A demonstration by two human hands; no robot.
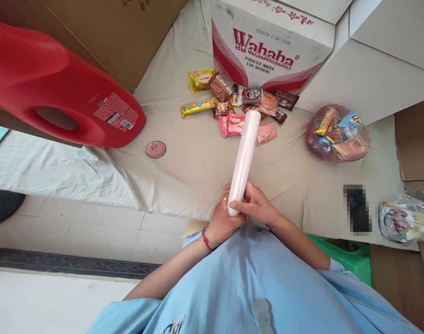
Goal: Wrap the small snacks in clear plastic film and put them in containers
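A long roll of whitish plastic film [244, 157] slants up and away from my body, over the front edge of the cloth-covered surface. My left hand [225, 220], with a ring and a red string bracelet at the wrist, is wrapped round its lower end. From the other side my right hand [257, 202] grips the same end, thumb across the front and fingers behind. Beyond the roll's far end lies a loose group of wrapped snacks, among them a pink nabati pack [232, 125], a yellow bar [198, 107] and a brown packet [220, 87].
A Wahaha carton [267, 51] stands behind the snacks. On the right is a pinkish see-through bowl [311, 141] holding several packets, near a blurred-out dark item [358, 208] and a plastic-wrapped bundle [403, 218]. A large red jug [93, 97] and a round pink disc [155, 149] are left.
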